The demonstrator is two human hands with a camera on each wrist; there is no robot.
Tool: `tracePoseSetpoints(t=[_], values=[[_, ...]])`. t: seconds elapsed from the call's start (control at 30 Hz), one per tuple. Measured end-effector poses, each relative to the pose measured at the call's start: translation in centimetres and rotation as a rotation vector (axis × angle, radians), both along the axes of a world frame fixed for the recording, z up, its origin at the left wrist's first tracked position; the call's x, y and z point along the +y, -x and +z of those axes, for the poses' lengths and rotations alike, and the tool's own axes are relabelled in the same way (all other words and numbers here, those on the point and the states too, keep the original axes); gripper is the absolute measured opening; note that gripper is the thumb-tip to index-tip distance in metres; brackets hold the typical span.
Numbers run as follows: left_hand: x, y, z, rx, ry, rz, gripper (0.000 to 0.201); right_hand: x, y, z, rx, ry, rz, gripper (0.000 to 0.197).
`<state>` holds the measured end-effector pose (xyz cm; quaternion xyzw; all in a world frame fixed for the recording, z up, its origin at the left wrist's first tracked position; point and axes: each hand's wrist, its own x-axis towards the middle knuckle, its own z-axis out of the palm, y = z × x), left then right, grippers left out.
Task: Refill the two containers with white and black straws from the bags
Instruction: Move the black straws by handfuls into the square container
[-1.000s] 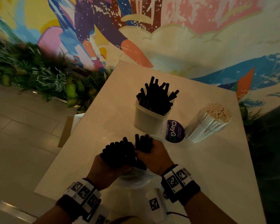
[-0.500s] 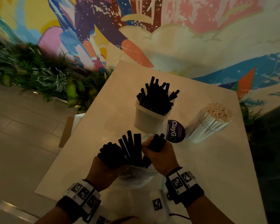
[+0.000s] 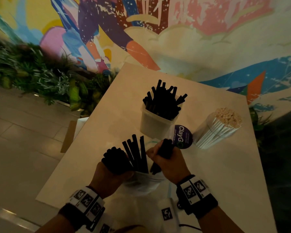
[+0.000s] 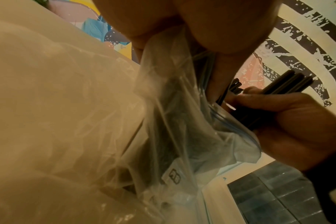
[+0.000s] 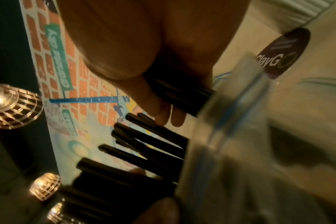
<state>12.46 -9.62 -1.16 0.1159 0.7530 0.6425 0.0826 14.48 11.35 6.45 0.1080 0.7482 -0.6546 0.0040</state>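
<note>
The left hand (image 3: pixel 107 179) is closed around a thick bundle of black straws (image 3: pixel 116 161) together with the clear bag (image 3: pixel 141 184) under it; the round straw ends stand close together above the fist. The right hand (image 3: pixel 168 163) is closed around a smaller bunch of black straws (image 3: pixel 165 149), which is tilted and points away from the person. Between the two hands several more black straws (image 3: pixel 137 153) stand out of the bag mouth and spread a little like a fan. The straws are matte black, straight and of equal thickness. The bag is thin, wrinkled plastic with a blue zip line at the mouth (image 4: pixel 228 121), and it hangs near the front edge of the bench (image 3: pixel 233 174). Toward the far edge, near the middle, stands a white tub (image 3: pixel 153 125) full of black straws that lean in different directions. To its right, near the right edge, is a clear container (image 3: pixel 208 132) with white straws (image 3: pixel 215 132) packed tightly, their pale ends up. Between tub and container a dark round label (image 3: pixel 181 137) reads "ClayG".
</note>
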Motion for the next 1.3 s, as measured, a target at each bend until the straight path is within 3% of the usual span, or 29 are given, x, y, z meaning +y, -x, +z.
tracePoseSetpoints(t=[0.23,0.37,0.53,0.67,0.9,1.0,1.17,1.3], values=[[-0.4,0.2,-0.6,-0.047,-0.032,-0.005,0.036,0.5,-0.2,5.6,0.163,0.126,0.083,0.046],[-0.4,0.2,-0.2,-0.020,0.011,-0.011,0.039,1.3,0.3,10.0,0.309,0.146,0.116,0.025],[-0.6,0.2,-0.1,-0.033,0.019,-0.009,0.038,3.5,3.1,15.7,0.720,0.191,0.083,0.039],[-0.6,0.2,-0.2,-0.068,-0.020,-0.007,0.038,5.4,7.6,17.5,0.967,0.145,-0.083,0.036],[-0.5,0.1,0.0,-0.099,0.025,0.036,0.042,4.0,11.1,12.7,0.731,0.176,-0.074,0.042],[-0.6,0.1,0.2,-0.091,0.043,0.035,0.043,4.0,11.1,12.7,0.721,0.181,-0.081,0.047],[-0.5,0.2,0.1,-0.070,0.089,0.041,0.044,4.3,11.1,12.9,0.732,0.178,-0.135,0.036],[-0.4,0.2,0.0,-0.068,0.108,0.034,0.044,5.1,11.1,13.0,0.727,0.273,-0.201,0.034]])
